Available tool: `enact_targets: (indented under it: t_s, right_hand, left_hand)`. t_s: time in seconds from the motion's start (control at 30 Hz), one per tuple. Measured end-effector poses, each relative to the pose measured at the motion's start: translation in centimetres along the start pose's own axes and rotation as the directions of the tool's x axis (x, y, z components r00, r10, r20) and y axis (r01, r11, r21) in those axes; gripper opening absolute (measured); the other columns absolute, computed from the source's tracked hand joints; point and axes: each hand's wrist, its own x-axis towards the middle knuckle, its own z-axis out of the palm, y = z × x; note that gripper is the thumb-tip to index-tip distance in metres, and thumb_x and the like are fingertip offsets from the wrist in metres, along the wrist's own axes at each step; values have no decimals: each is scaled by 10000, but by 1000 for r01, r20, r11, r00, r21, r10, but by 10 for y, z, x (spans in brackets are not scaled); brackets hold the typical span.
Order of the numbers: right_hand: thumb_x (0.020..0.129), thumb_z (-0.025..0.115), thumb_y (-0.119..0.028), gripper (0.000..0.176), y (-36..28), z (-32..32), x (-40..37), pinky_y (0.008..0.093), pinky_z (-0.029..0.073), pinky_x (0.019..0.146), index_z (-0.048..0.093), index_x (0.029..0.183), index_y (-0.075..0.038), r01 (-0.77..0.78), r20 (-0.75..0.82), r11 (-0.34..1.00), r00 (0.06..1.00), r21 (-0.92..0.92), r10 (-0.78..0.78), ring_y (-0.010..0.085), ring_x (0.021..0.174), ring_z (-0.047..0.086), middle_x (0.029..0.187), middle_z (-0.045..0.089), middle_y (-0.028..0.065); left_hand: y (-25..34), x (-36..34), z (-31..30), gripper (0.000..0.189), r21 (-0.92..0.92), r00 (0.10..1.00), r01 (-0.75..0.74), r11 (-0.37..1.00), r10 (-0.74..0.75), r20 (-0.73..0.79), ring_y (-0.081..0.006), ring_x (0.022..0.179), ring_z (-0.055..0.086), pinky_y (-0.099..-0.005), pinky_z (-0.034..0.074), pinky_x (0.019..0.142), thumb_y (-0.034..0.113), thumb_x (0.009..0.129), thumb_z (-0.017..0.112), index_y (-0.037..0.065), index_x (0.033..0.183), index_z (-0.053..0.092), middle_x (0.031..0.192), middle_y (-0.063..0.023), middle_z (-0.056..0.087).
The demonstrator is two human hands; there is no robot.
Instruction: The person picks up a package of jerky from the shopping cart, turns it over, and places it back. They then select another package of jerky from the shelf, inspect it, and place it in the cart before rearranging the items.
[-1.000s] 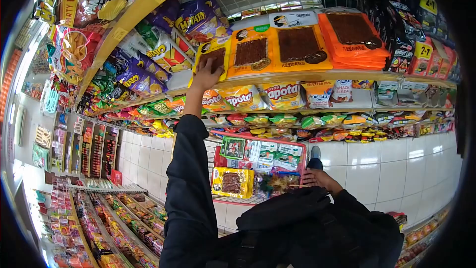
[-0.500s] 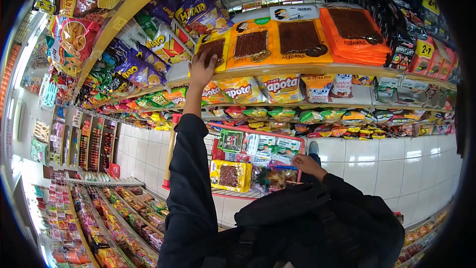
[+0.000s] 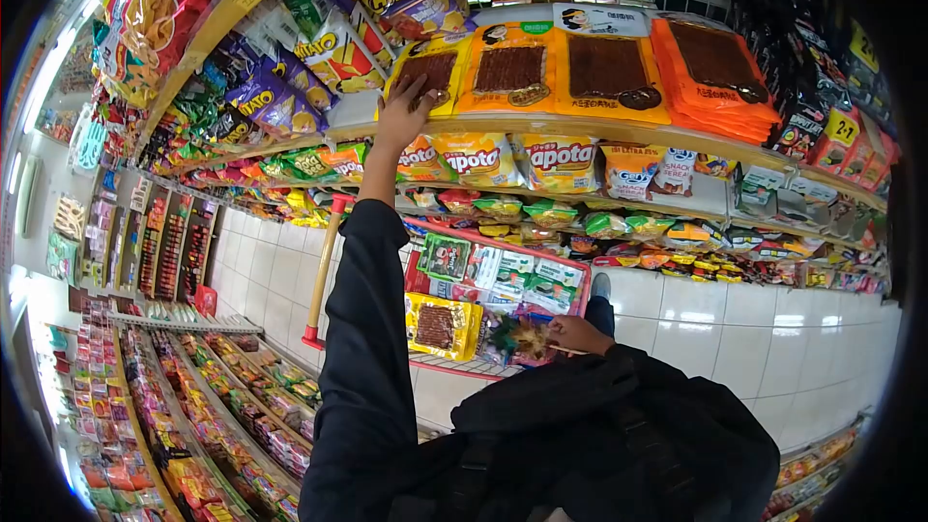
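Lying leftmost on the shelf (image 3: 354, 114): purple chip bags (image 3: 274, 101). Next: your left hand (image 3: 406, 108), fingers laid over the front of the yellow packet (image 3: 433, 66); whether they clamp it, you cannot tell. Below, inside the red cart (image 3: 498, 242): one yellow pack (image 3: 437, 326). Further right: your right hand (image 3: 578, 335), fingers bent, over the cart; its hold cannot be told. Hands: well apart. Last, shelved: stacked orange packets (image 3: 713, 63).

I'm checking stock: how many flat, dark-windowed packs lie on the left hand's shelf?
4 showing, left to right: yellow pack under the left hand, narrow orange pack, wide orange pack, red-orange pack. Others may hide beneath.
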Motion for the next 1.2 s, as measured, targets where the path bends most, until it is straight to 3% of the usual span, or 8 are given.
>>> enact_targets:
  t_s: [0.27,0.37,0.43,0.53,0.6,0.93,1.1,1.2]
  right_hand:
    - [908,640,-324,319,-16,-11,-1,337,478,512,521,836,-37,-97,231,990,966,-107,119,185,606,634,742,608,93]
    - [922,620,-328,330,-3,-3,-4,379,519,607,621,1093,-45,-249,334,934,929,255,157,206,785,675,914,657,120]
    - [868,639,-304,320,10,10,6,426,493,764,618,1067,-54,-69,209,968,970,-241,121,347,921,635,982,657,169]
    - [854,620,-307,294,-8,9,0,452,502,736,633,1022,-66,-17,121,899,990,-438,78,349,870,638,913,663,155]
    - [839,601,-289,276,-10,13,0,476,512,710,657,995,-68,67,122,866,992,-496,-7,360,830,650,843,672,163]
    - [924,571,-224,221,-8,-2,22,427,477,659,611,919,-6,82,388,923,919,-375,76,362,734,634,798,645,207]
    - [952,562,-207,207,-41,-26,9,369,471,621,567,908,-5,-334,223,928,904,-165,365,236,648,597,764,613,125]
    - [974,543,-282,277,30,-36,15,290,427,537,547,892,-17,-210,110,965,967,-156,228,131,559,521,726,558,45]
  left_hand:
    - [0,-111,20,427,-294,879,-97,951,-57,-473,-389,1375,322,-443,220,1144,238,997,470,56,1382,469,1433,-222,417]
    - [-18,-238,66,377,-367,915,39,930,-181,-361,-360,1338,386,-430,257,1129,207,992,481,39,1328,511,1380,-192,483]
    - [-24,-337,103,308,-475,873,283,834,-428,-232,-337,1230,495,-409,359,1054,147,959,523,19,1237,560,1271,-182,561]
    - [-4,-456,121,190,-285,873,350,892,-421,-245,-397,1039,550,-439,432,936,104,918,552,-9,1065,592,1105,-204,587]
    - [4,-521,138,332,-148,864,499,854,-503,9,-367,1118,529,-431,411,981,107,842,635,21,1160,590,1179,-185,582]
    - [0,-498,166,836,334,738,644,688,-674,-33,-345,1320,411,-499,310,1095,247,759,729,118,1474,315,1456,-163,405]
    - [-15,-512,205,504,514,753,591,621,-654,-76,-336,1216,510,-519,343,1056,205,847,576,90,1333,507,1334,-176,524]
    - [-7,-509,194,384,365,787,601,711,-607,-112,-332,1144,562,-509,372,1032,190,867,539,80,1230,600,1248,-146,600]
